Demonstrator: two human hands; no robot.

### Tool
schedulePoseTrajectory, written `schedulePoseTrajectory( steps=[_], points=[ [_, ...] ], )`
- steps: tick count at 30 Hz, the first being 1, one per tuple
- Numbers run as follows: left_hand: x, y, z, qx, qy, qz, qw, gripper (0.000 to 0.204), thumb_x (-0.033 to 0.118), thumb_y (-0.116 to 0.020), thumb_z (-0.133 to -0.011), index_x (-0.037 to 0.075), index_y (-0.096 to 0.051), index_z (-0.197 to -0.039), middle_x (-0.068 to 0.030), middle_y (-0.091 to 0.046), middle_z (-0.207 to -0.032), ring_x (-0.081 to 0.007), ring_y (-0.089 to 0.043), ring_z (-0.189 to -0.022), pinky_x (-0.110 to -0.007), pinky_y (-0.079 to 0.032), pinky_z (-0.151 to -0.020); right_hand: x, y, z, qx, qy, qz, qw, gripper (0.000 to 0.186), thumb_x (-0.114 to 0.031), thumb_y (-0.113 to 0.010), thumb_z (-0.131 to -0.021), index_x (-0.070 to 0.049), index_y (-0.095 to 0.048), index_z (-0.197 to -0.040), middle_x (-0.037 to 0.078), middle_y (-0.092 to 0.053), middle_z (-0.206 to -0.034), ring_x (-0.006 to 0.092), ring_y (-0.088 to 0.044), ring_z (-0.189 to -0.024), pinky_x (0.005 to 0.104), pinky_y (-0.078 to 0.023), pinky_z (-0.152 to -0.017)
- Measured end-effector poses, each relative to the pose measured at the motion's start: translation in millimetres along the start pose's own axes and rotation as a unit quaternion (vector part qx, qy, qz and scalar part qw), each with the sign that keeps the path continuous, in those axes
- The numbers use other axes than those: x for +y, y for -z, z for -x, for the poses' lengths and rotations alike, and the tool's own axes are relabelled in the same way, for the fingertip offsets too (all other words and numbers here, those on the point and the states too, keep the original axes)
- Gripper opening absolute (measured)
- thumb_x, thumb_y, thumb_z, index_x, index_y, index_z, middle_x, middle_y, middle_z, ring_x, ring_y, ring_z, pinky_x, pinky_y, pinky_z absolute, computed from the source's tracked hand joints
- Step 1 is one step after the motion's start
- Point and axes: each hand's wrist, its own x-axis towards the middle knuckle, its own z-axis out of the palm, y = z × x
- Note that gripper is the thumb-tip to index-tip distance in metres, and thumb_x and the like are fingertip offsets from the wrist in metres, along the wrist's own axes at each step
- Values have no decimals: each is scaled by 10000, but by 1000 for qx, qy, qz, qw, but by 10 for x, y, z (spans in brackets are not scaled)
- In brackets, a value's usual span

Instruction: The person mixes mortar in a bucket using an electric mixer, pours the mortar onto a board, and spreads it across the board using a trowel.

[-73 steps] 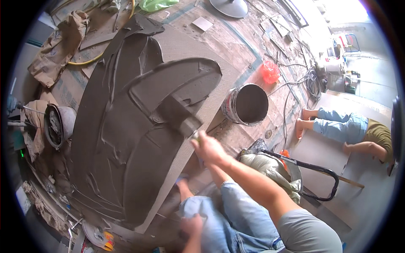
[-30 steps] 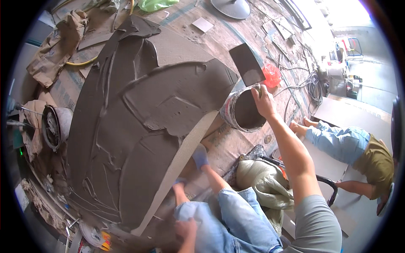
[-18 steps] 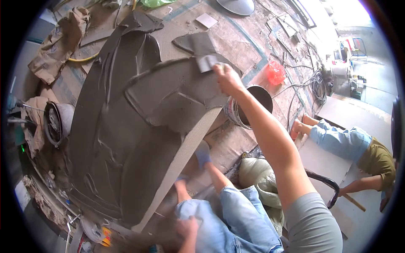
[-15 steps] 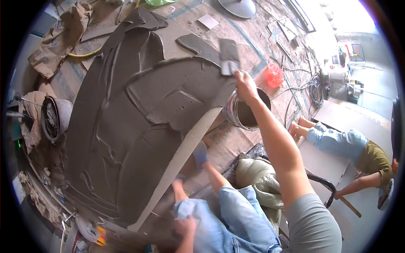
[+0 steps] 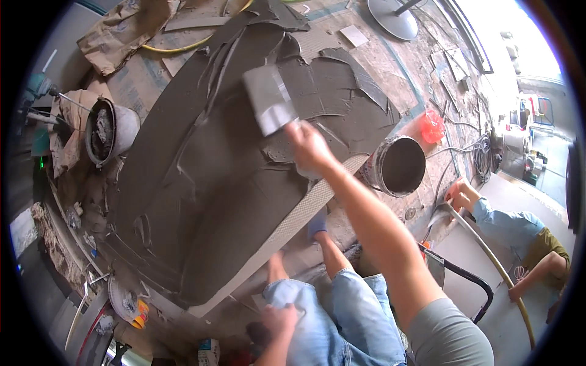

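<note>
My right hand (image 5: 310,149) grips a wide, flat steel trowel (image 5: 268,100), its blade blurred over the wet coating. Smooth grey-brown mortar (image 5: 226,201) covers most of a large slab (image 5: 293,222), leaving a pale textured strip bare along the near right edge. Ridges and folds mark the mortar, thickest towards the far end. Beside the slab, under my right forearm, a bucket (image 5: 403,166) shows grey inside. My left hand (image 5: 278,322) rests by my left thigh, its fingers blurred, so their hold does not show.
A mixing bucket (image 5: 113,131) stands left of the slab near a drill-like mixer (image 5: 39,88). Crumpled brown paper (image 5: 125,33) lies at far left, a red plastic bag (image 5: 432,126) and coiled cables (image 5: 482,149) at right. Another person (image 5: 519,232) bends at far right, holding a long pole (image 5: 488,250).
My right hand has swept the trowel leftward from the far right corner across the mortar. The far right bare patch now carries more mortar. A long pole appears in the other person's hand.
</note>
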Motion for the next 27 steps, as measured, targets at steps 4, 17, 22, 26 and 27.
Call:
schedulePoseTrajectory(
  steps=[4,17,22,26,27],
  points=[
    [-76,22,-75,6,-11,18,1000,704,444,-635,-762,-69,-512,-1228,-278,-571,-1218,-394,-582,-1140,-477,-458,-993,-444,-725,820,-196,13,61,979,527,-509,-480,-1001,3,-536,-1114,293,-666,-1046,482,-636,-1006,533,-502,-857],
    [290,356,208,-103,-1,52,993,701,400,-580,-787,-94,-465,-1271,-259,-504,-1303,-401,-521,-1230,-508,-404,-1038,-1163,-385,-1070,49,282,195,938,358,-308,-463,-1013,42,-440,-1086,332,-646,-934,491,-646,-934,537,-520,-803],
    [167,192,46,-80,2,23,997,699,405,-577,-789,-88,-467,-1272,-258,-509,-1298,-398,-523,-1229,-503,-409,-1038,-1575,-516,-1221,72,58,-6,996,419,-283,-503,-994,85,-394,-1162,364,-636,-992,505,-644,-951,541,-509,-843],
    [243,141,48,-96,31,26,995,710,426,-587,-788,-78,-469,-1274,-262,-507,-1298,-394,-522,-1230,-493,-413,-1038,-1324,-409,-998,134,-35,-68,988,427,-290,-520,-986,64,-389,-1187,378,-630,-1019,522,-628,-996,550,-496,-865],
    [208,129,32,-90,40,32,995,716,433,-594,-786,-75,-470,-1274,-263,-507,-1297,-393,-523,-1229,-491,-414,-1037,-1229,-399,-852,146,-72,-60,985,431,-333,-518,-989,30,-409,-1195,339,-637,-1010,487,-640,-972,518,-510,-837]
  ],
)
